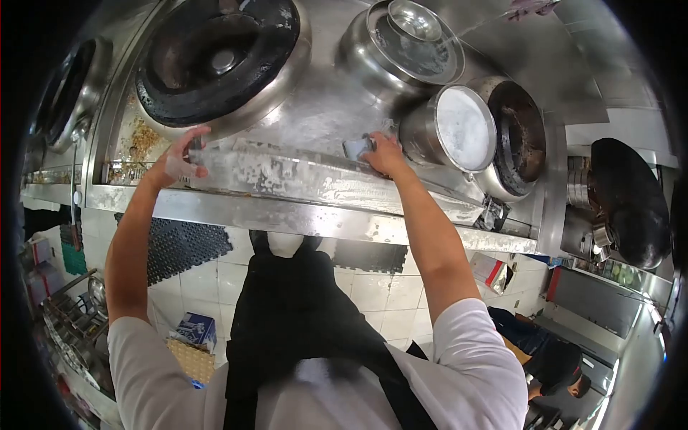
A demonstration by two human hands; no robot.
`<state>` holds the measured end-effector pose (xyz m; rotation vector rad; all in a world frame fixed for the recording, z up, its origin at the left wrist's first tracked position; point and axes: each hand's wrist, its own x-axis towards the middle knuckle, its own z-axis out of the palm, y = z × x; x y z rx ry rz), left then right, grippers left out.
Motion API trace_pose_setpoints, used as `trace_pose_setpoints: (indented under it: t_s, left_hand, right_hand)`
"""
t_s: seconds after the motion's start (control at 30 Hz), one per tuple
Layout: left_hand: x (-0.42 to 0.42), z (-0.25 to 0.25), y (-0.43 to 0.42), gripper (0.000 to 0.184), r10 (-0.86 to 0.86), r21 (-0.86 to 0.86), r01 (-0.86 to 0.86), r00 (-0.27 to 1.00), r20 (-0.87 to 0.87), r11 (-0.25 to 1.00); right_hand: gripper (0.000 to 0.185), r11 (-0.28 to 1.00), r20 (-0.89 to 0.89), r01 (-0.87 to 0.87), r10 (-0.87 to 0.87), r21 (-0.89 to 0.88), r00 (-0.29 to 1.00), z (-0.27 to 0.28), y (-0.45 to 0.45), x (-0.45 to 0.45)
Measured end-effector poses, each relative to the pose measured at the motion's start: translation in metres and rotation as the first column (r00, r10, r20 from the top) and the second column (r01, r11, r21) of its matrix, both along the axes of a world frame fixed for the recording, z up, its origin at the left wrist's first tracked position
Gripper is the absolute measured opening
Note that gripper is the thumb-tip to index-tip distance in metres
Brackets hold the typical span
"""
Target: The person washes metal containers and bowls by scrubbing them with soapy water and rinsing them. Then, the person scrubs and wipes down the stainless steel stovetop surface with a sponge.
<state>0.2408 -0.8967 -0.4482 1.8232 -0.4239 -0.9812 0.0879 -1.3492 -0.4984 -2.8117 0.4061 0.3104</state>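
Observation:
My right hand [387,155] is closed on a small grey scrubbing pad [355,148] at the back edge of a long, wet metal panel [301,175]. Streaks of foam cover the panel, which lies along the front of the steel stove top [315,107]. At its left end, my left hand [183,159] grips the panel, thumb in front and fingers behind. A steel pot [419,132] full of white suds stands just right of my right hand.
A large burner with a black ring [215,104] sits back left, and a smaller burner [519,136] at right. Behind is a round pot [358,64] with a bowl [414,20] on top. Food scraps [143,136] lie at left. Another person [555,362] is at lower right.

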Motion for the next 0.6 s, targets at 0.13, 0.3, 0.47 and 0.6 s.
trace_pose_setpoints:
  t_s: [0.13,0.3,0.47,0.6]
  left_hand:
    - [-0.012,-0.048,0.016,0.092,-0.186,-0.085,0.34,0.688,0.701,0.937]
    - [-0.034,-0.053,0.005,0.036,-0.061,0.112,0.032,0.962,0.265,0.993]
    - [-0.056,-0.058,0.005,0.032,-0.234,0.274,0.009,0.548,0.803,0.962]
    - [-0.072,-0.017,-0.033,0.042,-0.265,0.367,-0.155,0.45,0.853,0.917]
  right_hand:
    - [0.062,0.991,-0.168,0.045,-0.023,0.126,0.985,-0.014,0.002,0.01]
    - [0.059,0.997,-0.195,0.039,-0.026,0.064,0.98,-0.027,0.026,0.026]
    - [0.057,1.0,0.281,-0.017,0.012,0.016,0.96,0.039,0.028,0.023]
    - [0.053,0.971,0.655,0.198,-0.237,0.133,0.718,0.127,-0.003,-0.014]
